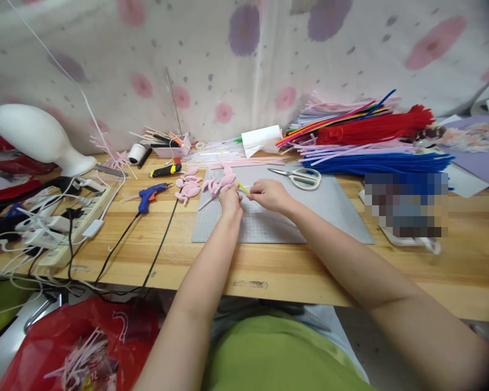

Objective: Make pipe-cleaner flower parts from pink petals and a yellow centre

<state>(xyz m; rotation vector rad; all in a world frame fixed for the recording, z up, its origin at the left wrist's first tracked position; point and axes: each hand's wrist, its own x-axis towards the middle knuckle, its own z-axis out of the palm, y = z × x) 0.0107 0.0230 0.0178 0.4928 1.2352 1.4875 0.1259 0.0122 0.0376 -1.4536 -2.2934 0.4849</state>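
A yellow stem [243,188] is held between the hands, over the far left part of a grey mat [330,201] laid on the bench [285,266]. Its right end is pinched by the closed fingers of the right hand [269,195]. Its left end is brought up to the left hand [230,200], whose fingers are curled inward; whether the stem, or the pink loops [227,178] just beyond them, are gripped there cannot be told.

More loops are gathered just left of the mat, beside a blue glue gun [149,196]. A cutter [165,170] with a yellow and black handle is set a little farther off. On the far right part of the mat, scissors [303,178] are laid with the handles turned right and the blades pointed left.

Bundles of stems are heaped at the far right, where red stems [378,126] are piled above blue stems [383,163]. A white paper roll [262,140] is placed to their left.

At the left, a power strip [75,224] is crowded with plugs and cords, and a white foam head [28,133] is tipped over beyond it. Below the near left edge of the bench, pale scraps [92,355] are collected in a red bag [36,347].
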